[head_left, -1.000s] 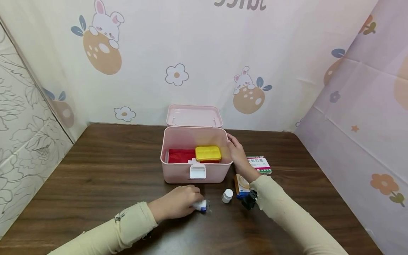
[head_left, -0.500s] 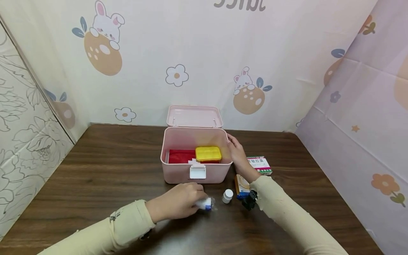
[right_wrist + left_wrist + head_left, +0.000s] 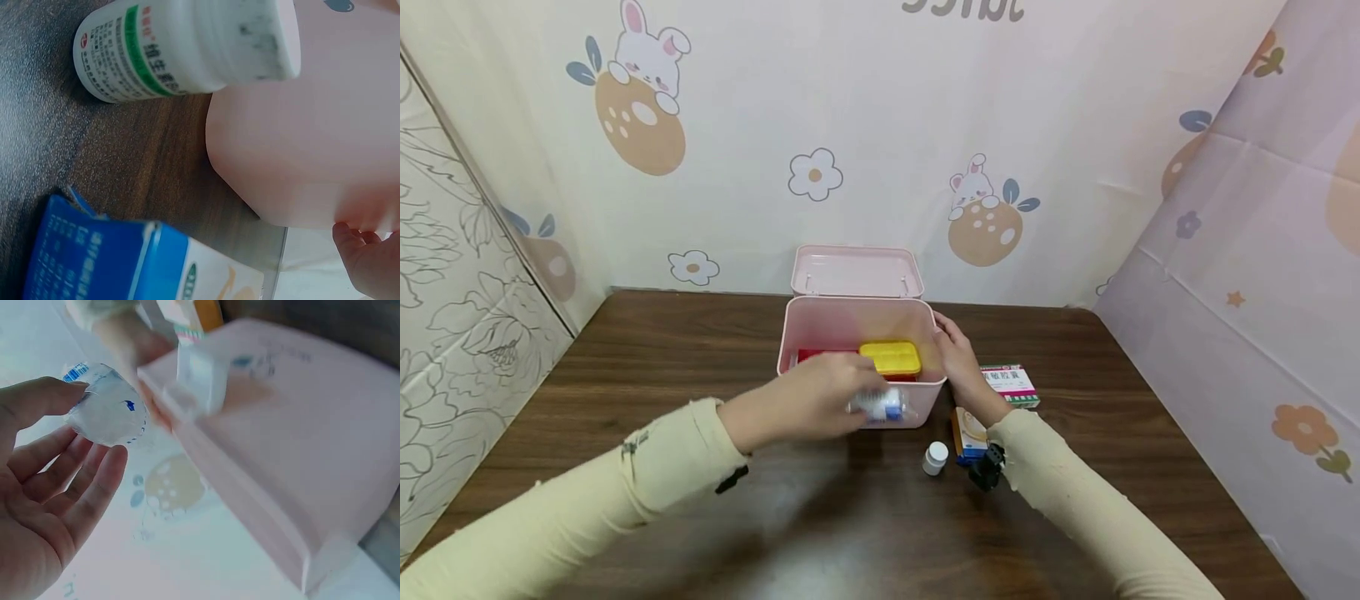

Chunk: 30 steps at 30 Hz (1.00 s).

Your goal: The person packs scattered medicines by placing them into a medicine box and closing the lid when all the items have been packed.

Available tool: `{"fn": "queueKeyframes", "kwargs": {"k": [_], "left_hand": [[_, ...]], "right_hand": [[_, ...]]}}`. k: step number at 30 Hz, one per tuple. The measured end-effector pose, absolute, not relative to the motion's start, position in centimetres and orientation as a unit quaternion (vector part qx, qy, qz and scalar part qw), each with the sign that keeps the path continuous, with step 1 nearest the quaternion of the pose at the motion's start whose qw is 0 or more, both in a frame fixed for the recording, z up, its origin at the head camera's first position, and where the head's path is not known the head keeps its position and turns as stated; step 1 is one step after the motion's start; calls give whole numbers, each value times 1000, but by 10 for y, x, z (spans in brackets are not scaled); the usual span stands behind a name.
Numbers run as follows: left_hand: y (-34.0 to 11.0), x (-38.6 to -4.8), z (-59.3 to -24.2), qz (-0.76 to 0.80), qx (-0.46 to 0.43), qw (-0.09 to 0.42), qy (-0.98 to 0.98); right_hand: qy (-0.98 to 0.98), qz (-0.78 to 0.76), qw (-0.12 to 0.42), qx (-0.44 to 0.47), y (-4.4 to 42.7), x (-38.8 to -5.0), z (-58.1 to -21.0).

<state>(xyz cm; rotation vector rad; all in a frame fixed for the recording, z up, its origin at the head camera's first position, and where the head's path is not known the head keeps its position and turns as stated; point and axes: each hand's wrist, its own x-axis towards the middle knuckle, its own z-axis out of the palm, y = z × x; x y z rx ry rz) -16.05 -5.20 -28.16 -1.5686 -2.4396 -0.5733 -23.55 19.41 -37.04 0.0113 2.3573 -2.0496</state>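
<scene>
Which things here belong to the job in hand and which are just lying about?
In the job, it seems:
wrapped roll, held by the left fingers
box, touched by the right fingers

Apparently just lying about:
bottle
blue carton
white carton
yellow case and red item, inside the box

The box stands on the counter, beyond the left hand and left of the right hand; the case lies inside. The wrapped item is in the left hand. Nearside of the right hand: bottle, near carton. Right of it: far carton.
</scene>
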Motion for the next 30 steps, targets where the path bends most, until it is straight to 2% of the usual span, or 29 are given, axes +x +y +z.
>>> {"fn": "queueKeyframes", "kwargs": {"k": [8,30], "left_hand": [[-46,-196,-252,-201,-473,39,-857],[-1,-239,-242,-118,-445,-43,-887]], "right_hand": [[760,-650,14,12,194,-234,-369],[761,-649,16,19,194,-234,-370]]}}
